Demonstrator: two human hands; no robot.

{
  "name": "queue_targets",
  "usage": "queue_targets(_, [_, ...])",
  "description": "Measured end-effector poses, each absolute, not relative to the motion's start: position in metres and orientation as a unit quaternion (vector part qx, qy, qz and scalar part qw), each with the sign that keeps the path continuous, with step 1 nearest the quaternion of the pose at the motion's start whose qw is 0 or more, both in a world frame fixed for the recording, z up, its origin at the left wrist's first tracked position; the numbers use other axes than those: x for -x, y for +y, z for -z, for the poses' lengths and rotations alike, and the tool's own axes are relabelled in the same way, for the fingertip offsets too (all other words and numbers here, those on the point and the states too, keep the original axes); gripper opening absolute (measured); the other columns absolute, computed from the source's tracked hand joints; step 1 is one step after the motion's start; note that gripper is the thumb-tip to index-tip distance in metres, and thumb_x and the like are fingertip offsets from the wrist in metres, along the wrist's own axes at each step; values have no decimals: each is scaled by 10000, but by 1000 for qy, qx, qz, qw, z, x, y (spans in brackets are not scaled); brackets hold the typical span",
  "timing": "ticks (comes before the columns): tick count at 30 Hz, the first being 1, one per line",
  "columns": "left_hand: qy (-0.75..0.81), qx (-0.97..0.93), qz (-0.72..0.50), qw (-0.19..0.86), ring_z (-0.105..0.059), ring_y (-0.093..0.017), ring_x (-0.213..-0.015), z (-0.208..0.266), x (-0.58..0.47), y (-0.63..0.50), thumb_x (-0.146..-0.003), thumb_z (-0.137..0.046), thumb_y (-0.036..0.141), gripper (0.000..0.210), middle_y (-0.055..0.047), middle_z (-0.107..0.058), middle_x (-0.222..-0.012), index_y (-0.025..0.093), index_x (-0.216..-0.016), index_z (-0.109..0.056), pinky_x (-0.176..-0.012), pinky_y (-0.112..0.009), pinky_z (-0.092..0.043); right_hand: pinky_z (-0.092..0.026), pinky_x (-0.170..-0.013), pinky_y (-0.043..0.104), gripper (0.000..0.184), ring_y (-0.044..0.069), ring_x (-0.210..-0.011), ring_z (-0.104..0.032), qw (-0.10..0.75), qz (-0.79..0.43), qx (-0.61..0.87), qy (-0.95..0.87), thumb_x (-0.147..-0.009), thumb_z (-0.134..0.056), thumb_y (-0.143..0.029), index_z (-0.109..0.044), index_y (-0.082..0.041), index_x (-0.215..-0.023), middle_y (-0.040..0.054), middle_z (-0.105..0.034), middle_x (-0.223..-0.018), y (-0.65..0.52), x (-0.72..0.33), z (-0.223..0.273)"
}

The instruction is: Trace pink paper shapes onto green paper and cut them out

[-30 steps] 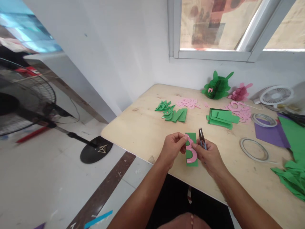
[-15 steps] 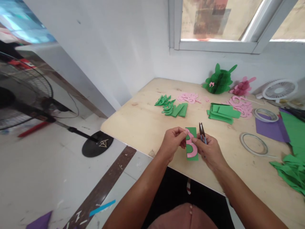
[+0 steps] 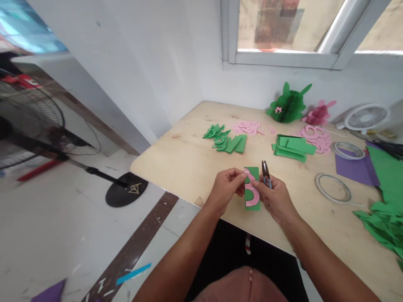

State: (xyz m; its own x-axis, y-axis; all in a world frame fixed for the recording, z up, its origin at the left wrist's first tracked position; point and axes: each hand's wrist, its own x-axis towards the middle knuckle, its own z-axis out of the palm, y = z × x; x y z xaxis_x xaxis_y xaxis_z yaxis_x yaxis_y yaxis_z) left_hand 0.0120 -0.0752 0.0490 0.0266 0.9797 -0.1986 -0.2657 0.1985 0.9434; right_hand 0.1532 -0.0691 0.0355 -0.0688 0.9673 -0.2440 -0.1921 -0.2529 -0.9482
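Left hand (image 3: pixel 239 182) and right hand (image 3: pixel 267 191) are being kept pinched on a pink paper cutout (image 3: pixel 256 196) over a green strip (image 3: pixel 255 172), lower centre, snips (image 3: pixel 265 170) also being gripped by the right; placement, unchanged, is apparently being steadied.

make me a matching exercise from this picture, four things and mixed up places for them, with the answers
Things
1. small scissors
2. pink 3-shaped cutout
3. green honeycomb paper figure
4. small white fan

Places
A. on a green paper rectangle
B. right of the pink honeycomb paper figure
C. in the right hand
D. left of the pink honeycomb paper figure

Pairs: 1-C, 2-A, 3-D, 4-B
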Motion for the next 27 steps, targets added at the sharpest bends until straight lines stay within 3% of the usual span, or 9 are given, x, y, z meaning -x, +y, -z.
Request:
queue_targets(12, [476, -375, -486, 630, -522, -80, -494, -40, -13, -93, -631, -765, 361, 269, -7, -615, -586, 132, -691, -636, -500, -202, -434, -215, -387, 204, 350, 49, -398, -311, 482, -611, 500, -380, -550, -832, -367, -564, -171, -660, -88, -427, -455, -68, -154, -33])
queue_targets(27, [482, -366, -487, 629, -516, -76, -475, -37, -12, -91, -639, -745, 349, 250, -1, -598, -551, 126, -665, -636, -493, -202, -434, -154, -358, 196, 346, 33, -371, -252, 480, -615, 495, -383, -559, -823, -347, -537, -175, -652, -110, -374, -434, -68, -153, -34])
